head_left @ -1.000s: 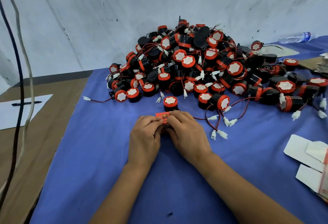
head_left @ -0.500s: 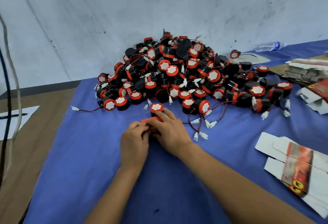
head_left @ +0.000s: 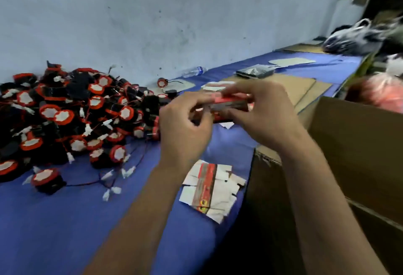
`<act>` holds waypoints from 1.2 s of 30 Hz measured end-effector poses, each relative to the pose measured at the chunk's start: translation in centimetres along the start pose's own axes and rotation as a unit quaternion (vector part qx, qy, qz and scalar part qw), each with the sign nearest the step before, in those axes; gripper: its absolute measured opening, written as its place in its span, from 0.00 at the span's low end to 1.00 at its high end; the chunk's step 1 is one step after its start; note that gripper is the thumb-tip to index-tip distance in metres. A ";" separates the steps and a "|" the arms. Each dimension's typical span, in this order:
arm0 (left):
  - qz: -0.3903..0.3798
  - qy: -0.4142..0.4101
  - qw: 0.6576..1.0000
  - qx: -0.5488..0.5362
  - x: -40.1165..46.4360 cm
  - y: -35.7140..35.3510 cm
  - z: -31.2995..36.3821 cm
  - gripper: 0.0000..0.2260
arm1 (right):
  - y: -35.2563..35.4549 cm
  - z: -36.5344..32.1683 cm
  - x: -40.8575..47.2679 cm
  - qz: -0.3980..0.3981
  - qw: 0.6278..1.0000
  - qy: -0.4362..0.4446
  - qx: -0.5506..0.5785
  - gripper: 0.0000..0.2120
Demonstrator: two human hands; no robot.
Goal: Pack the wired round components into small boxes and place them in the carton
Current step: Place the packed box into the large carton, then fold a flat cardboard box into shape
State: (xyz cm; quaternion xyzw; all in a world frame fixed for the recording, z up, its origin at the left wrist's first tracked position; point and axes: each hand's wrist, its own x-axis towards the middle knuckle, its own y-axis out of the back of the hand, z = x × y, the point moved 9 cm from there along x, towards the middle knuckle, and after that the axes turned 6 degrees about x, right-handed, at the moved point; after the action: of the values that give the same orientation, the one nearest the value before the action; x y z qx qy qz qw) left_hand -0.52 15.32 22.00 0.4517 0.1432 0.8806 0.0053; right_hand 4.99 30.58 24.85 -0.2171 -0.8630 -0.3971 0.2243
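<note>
A small red and white box (head_left: 227, 105) is held in the air between both hands, above the blue table. My left hand (head_left: 184, 128) pinches its left end and my right hand (head_left: 261, 113) grips its right end with curled fingers. A big heap of black and red wired round components (head_left: 72, 117) lies on the blue cloth to the left. The open brown carton (head_left: 357, 148) stands at the right, just beside my right forearm. What is inside the box is hidden.
Flat unfolded small boxes (head_left: 210, 189) lie on the blue cloth (head_left: 65, 220) below my hands. Farther back are cardboard sheets (head_left: 298, 87), a plastic bottle (head_left: 194, 71), a dark packet (head_left: 255, 71) and bags (head_left: 357, 37) at the far right.
Both hands lifted the small box off the cloth and carried it right toward the carton. The view swung right, so the heap now sits at the left and the carton has come into view.
</note>
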 end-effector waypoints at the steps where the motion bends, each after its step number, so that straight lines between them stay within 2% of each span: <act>1: -0.029 -0.011 0.999 -0.027 0.6 -2.9 1.8 0.14 | 3.4 1.7 -0.8 0.023 0.999 -0.035 -0.016 0.15; 3: -0.114 -0.029 0.992 -0.043 0.8 -8.9 4.8 0.12 | 8.7 5.2 -2.4 0.036 0.989 -0.110 -0.088 0.15; 4: -0.177 -0.042 0.983 -0.024 0.4 -11.8 5.7 0.11 | 9.9 7.1 -3.0 0.013 0.979 -0.155 -0.132 0.14; 7: -0.395 -0.104 0.909 0.084 -3.1 -19.6 6.5 0.07 | 8.7 12.9 -5.3 -0.136 0.919 -0.306 -0.209 0.12; 9: -0.445 -0.131 0.872 0.153 -4.7 -21.7 5.4 0.05 | 5.4 15.1 -6.7 -0.235 0.879 -0.352 -0.220 0.11; 12: -0.427 -0.145 0.875 0.175 -4.6 -22.2 4.5 0.04 | 2.5 16.4 -6.6 -0.292 0.868 -0.333 -0.226 0.11; 17: -0.401 -0.129 0.897 0.134 -4.4 -21.2 4.1 0.07 | 1.6 16.5 -6.3 -0.302 0.872 -0.305 -0.236 0.10; 20: -0.267 -0.105 0.956 0.065 -4.0 -18.1 4.7 0.07 | 1.2 15.6 -6.2 -0.303 0.875 -0.289 -0.244 0.08; 22: -0.149 -0.047 0.988 0.011 -4.3 -14.3 3.0 0.05 | 0.7 15.6 -6.8 -0.325 0.867 -0.319 -0.204 0.14; 24: -0.096 0.061 0.992 0.053 -5.2 -11.2 -2.0 0.04 | 1.2 15.2 -6.5 -0.294 0.873 -0.321 -0.220 0.16; 25: -0.114 0.139 0.977 0.117 -6.1 -10.0 -5.8 0.02 | 1.8 14.4 -5.6 -0.234 0.894 -0.302 -0.235 0.14; 26: -0.156 0.229 0.941 0.196 -7.4 -9.0 -9.7 0.07 | 2.6 13.1 -4.5 -0.142 0.921 -0.275 -0.235 0.13; 27: -0.216 0.304 0.887 0.273 -9.1 -7.8 -13.1 0.16 | 3.1 11.0 -3.6 -0.033 0.950 -0.228 -0.212 0.12; 28: -0.270 0.347 0.838 0.323 -10.5 -6.9 -15.3 0.25 | 3.4 8.3 -3.2 0.078 0.971 -0.154 -0.167 0.11; 29: -0.302 0.362 0.809 0.351 -11.5 -6.4 -16.4 0.31 | 2.7 5.5 -3.2 0.145 0.980 -0.072 -0.118 0.10; 30: -0.311 0.363 0.801 0.360 -12.0 -5.9 -17.0 0.33 | 0.7 3.1 -3.2 0.146 0.986 -0.007 -0.076 0.09; 31: -0.302 0.358 0.811 0.352 -12.2 -5.9 -17.2 0.33 | -2.1 1.7 -3.1 0.096 0.993 0.033 -0.052 0.08; 32: -0.280 0.361 0.826 0.330 -12.1 -5.5 -17.6 0.31 | -5.7 1.1 -3.0 0.014 0.998 0.041 -0.048 0.07; 34: -0.246 0.381 0.841 0.294 -11.9 -4.6 -18.4 0.28 | -11.8 3.2 -3.2 -0.163 0.983 -0.007 -0.089 0.10; 35: -0.245 0.384 0.839 0.297 -11.9 -4.2 -18.9 0.30 | -14.0 4.7 -3.5 -0.237 0.964 -0.031 -0.118 0.16; 36: -0.255 0.375 0.835 0.311 -11.8 -3.9 -19.1 0.31 | -15.7 6.4 -4.2 -0.310 0.937 -0.060 -0.148 0.28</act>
State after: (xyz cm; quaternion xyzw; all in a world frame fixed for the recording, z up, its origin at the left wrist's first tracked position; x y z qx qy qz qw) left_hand -9.27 12.70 1.09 0.0115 0.5111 0.8587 0.0348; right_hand -1.71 25.46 9.51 0.0070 -0.8309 -0.5563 0.0030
